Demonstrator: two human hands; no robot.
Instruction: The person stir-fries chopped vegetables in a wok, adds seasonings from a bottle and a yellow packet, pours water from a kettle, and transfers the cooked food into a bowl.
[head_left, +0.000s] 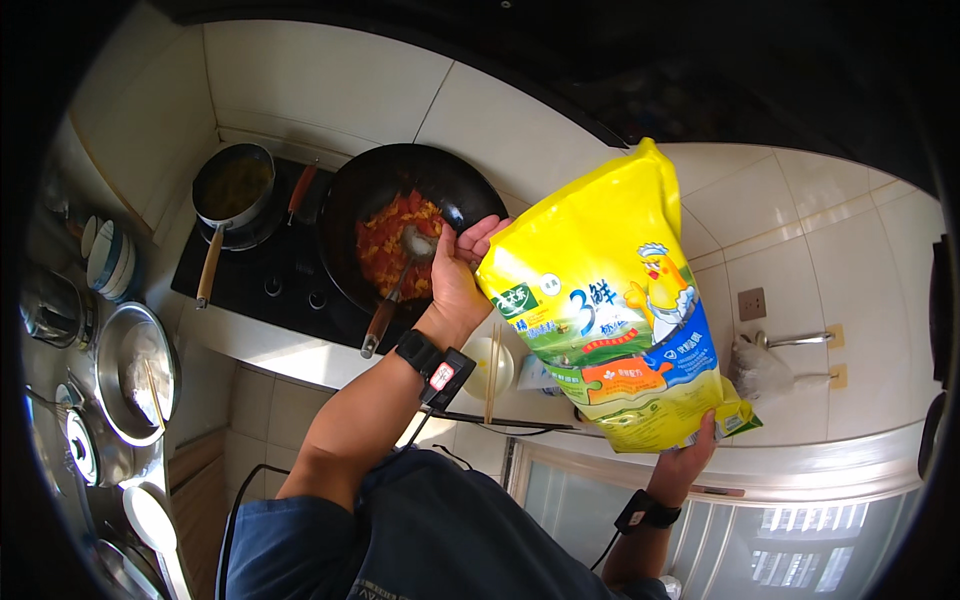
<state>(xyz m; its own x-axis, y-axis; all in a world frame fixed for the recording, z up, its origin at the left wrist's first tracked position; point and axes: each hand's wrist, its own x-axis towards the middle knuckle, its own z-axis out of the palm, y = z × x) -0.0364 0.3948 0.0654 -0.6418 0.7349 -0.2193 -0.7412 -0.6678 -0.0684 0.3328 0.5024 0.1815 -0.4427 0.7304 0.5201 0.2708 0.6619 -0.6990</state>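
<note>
A large yellow plastic bag of chicken bouillon seasoning (592, 300) is tilted in front of me, its left corner toward the wok. My right hand (688, 459) grips its lower end from below. My left hand (459, 281) is cupped palm up at that left corner, thumb apart from the fingers; the bag's edge hides part of the palm. Just beyond this hand is a black wok (469, 184) holding cooked tomato and egg (379, 244). A ladle (386, 311) with a wooden handle rests in it, white granules (421, 244) in its bowl.
The wok stands on a black cooktop (289, 262) beside a saucepan (234, 176) of liquid. Chopsticks (493, 375) lie across a pale bowl (474, 367) near my left wrist. At far left are a metal basin (171, 360), stacked bowls (112, 259) and a lidded pot (84, 446).
</note>
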